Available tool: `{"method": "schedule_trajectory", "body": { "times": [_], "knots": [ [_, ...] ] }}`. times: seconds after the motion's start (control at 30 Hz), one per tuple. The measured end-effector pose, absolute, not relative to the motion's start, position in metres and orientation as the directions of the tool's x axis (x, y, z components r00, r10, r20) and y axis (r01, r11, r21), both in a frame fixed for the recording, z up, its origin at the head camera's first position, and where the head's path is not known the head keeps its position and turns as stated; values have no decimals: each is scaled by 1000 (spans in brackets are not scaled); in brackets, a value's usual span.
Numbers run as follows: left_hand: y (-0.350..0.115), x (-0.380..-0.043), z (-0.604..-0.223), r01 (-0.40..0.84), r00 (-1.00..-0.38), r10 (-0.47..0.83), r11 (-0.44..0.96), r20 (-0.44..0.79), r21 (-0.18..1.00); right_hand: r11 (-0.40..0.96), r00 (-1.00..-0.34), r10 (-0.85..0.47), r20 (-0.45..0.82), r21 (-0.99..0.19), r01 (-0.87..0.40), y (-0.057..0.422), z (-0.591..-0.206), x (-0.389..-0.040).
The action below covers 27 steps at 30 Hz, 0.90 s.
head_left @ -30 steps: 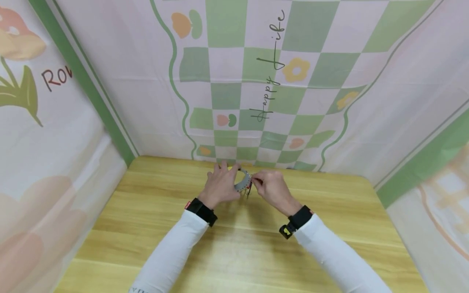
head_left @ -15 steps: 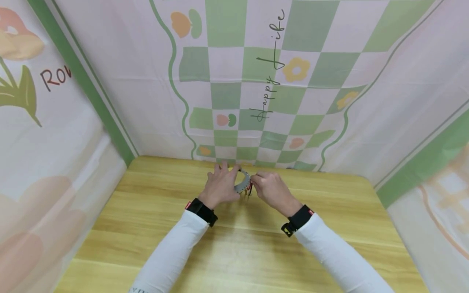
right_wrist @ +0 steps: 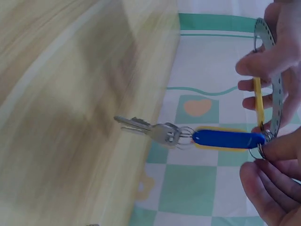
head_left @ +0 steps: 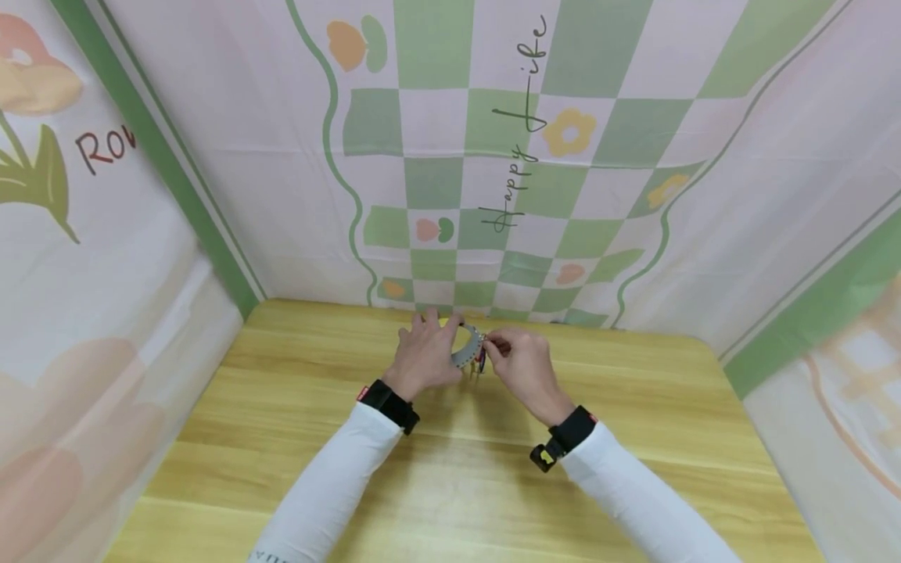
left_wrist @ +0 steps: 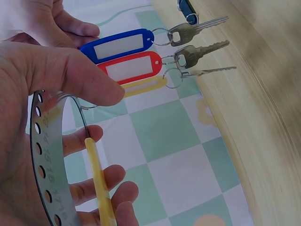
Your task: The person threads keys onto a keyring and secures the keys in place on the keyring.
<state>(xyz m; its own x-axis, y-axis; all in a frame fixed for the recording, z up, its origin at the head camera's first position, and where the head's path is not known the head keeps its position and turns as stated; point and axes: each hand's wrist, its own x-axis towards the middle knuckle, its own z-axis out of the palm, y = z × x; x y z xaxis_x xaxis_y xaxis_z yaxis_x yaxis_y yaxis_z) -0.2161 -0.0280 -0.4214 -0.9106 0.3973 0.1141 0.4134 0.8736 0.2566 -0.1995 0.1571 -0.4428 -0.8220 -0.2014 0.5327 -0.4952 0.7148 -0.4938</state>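
My left hand holds a grey metal key ring plate, curved, with numbered holes along its edge. A wire with a yellow sleeve spans the plate's opening, behind the left fingers. My right hand pinches a small metal split ring at the plate's edge. Blue, red and yellow key tags hang there, each with a metal key at its end. In the right wrist view the blue tag largely covers the others.
The wooden table lies below both hands. Close behind them rises a printed cloth with green checks, and more cloth stands at both sides. A dark blue strip with a small ring shows at the left wrist view's top edge.
My right wrist has dropped slightly toward me and turned, its fingertips staying at the plate's edge. The hanging tags have swung a little. My left hand keeps its place and hold.
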Motion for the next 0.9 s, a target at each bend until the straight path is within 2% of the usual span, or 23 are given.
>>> {"method": "schedule_trajectory", "body": {
  "times": [0.27, 0.67, 0.9],
  "knots": [
    [-27, -215, -419, 409, -912, 390, 874, 124, 263, 738, -772, -201, 603, -426, -524, 153, -446, -195],
    [-29, -214, -420, 443, -896, 428, 864, 116, 238, 669, -578, -455, 678, -168, -724, 166, -449, -202],
    [-30, -213, -417, 457, -889, 446, 841, 105, 290, 614, -539, -499, 679, -161, -772, 171, -447, -202]
  ]
}}
